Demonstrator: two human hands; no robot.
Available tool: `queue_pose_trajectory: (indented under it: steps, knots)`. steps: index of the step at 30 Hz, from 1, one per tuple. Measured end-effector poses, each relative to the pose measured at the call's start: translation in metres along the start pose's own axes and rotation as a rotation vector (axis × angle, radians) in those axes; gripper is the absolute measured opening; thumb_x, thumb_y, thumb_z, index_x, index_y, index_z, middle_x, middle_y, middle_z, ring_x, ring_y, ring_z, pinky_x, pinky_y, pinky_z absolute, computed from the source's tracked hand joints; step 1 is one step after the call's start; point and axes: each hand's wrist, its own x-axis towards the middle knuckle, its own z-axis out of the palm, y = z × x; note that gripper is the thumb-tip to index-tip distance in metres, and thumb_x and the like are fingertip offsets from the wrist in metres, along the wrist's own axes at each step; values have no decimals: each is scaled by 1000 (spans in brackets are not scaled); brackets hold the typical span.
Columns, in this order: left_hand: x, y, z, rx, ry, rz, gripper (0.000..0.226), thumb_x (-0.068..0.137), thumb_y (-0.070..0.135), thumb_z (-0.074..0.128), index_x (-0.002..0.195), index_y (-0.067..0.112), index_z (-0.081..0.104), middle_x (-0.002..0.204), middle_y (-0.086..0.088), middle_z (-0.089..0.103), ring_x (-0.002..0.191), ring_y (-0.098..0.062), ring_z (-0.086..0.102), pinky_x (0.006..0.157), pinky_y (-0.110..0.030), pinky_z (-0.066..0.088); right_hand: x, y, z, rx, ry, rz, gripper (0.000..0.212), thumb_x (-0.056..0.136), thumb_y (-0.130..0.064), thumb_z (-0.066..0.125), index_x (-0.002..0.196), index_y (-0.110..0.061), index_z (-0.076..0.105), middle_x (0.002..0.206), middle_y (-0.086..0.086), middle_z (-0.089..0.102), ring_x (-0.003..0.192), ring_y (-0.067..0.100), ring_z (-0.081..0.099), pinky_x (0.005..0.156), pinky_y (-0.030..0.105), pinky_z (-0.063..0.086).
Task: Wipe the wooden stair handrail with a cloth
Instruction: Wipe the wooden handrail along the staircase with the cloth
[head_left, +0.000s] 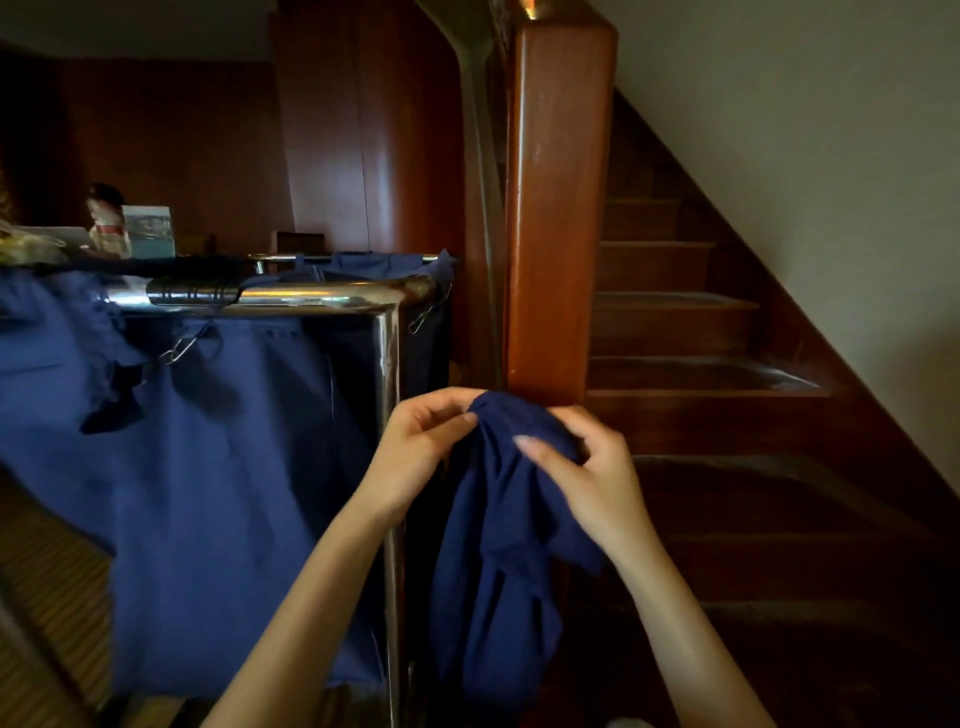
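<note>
Far left, a blue bag clipped to a chrome cart frame, with blurred clutter behind. Just right of the frame's upright, left hand raised, wrist bent, fingers curled, pinching the top left edge of the cloth. Dark blue cloth bunched at the top between both hands, hanging loose down between the forearms, in front of the handrail's foot; contact with it impossible to tell. Right hand back up, thumb and curled fingers pinching the bunched top from the right. Directly above the hands, the wooden handrail, upright and glossy. Further right, dark wooden stairs climbing beside a pale wall.
</note>
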Motion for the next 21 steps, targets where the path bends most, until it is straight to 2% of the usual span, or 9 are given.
queue_pose_trajectory:
  steps: [2,4,6,8,11,14,16,18,21]
  knots:
    - [-5,-6,3,100,-5,-27,25,94,0,55,113,10,66,93,6,74,87,-1,66,72,-10,47,10,-8,-14,-44,42,-60,10,85,-13,70,91,-21,68,91,3,67,90,6,64,80,21,45]
    - [-11,-16,4,177,-224,-211,33,88,17,64,120,8,63,97,9,74,89,0,66,71,-12,49,19,-18,-25,-107,29,-101,17,88,-6,68,92,-22,66,92,-1,64,91,2,61,81,16,43]
    - [-20,-27,8,314,-469,-408,28,89,22,65,112,8,68,97,3,74,89,-8,68,73,-19,53,27,-28,-35,-187,16,-155,22,88,-3,67,93,-24,64,95,-6,61,93,-2,59,84,12,41]
    - [-22,-34,13,350,-411,-512,15,95,19,59,99,10,70,80,-1,72,68,-9,67,63,-21,54,30,-34,-47,-265,27,-201,23,88,-1,67,93,-24,64,97,-8,60,95,-1,59,84,15,43]
    - [-9,-25,19,112,-98,-594,20,99,15,51,90,7,67,70,-9,71,54,-15,67,52,-25,55,19,-34,-64,-365,23,-280,14,87,-7,66,98,-14,68,108,-5,61,105,4,60,88,28,49]
    - [8,-6,30,-182,65,-561,28,102,9,38,87,6,61,63,-8,70,51,-15,67,46,-25,55,-5,-23,-66,-271,-195,-258,34,80,-19,72,114,-19,66,136,-6,52,130,8,48,106,27,40]
    - [17,7,44,-202,109,-479,29,102,11,37,88,9,62,65,-5,69,55,-15,65,48,-23,53,-20,-12,-53,-153,-294,-136,72,77,-24,81,140,-28,46,153,-10,33,143,6,31,114,21,29]
    - [25,22,58,-222,115,-383,31,101,11,38,87,9,65,66,-5,69,59,-16,65,51,-22,52,-23,-4,-33,80,-184,23,94,77,-21,81,151,-28,24,157,-11,26,144,4,27,119,28,26]
    - [41,52,70,-176,-38,-188,28,89,6,47,84,12,74,71,-1,72,67,-11,68,59,-18,54,-4,-8,-19,293,183,59,69,84,-5,70,143,-24,40,144,-11,50,135,6,45,114,38,36]
